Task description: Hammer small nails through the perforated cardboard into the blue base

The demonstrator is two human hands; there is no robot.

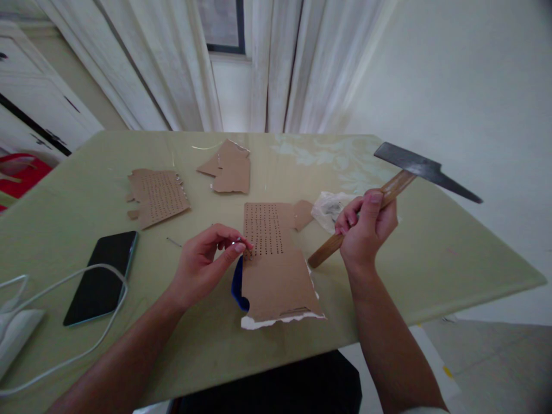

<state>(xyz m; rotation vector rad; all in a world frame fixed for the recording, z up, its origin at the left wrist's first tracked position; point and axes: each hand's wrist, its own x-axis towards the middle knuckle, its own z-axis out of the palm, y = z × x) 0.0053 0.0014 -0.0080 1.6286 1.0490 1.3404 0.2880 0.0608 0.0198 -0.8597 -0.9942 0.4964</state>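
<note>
My right hand (366, 224) is wrapped round the wooden handle of a hammer (425, 167), its dark metal head raised above the table at the right. Over the left edge of a cardboard piece (278, 284), my left hand (207, 259) pinches a small, thin metal nail (245, 246); its tip is hard to make out. Rows of small holes cover the upper part of this cardboard, and its near edge is torn white. Part of a blue object (238, 287) shows from under the cardboard's left side. Another nail (174, 242) lies on the table beyond my left hand.
A second perforated cardboard piece (160, 195) lies at the left, with plain cardboard scraps (233, 172) farther back. A clear plastic bag (330, 208) sits behind the hammer handle. A phone (102, 279), a white cable (123, 293) and a white power strip (19, 336) occupy the near left.
</note>
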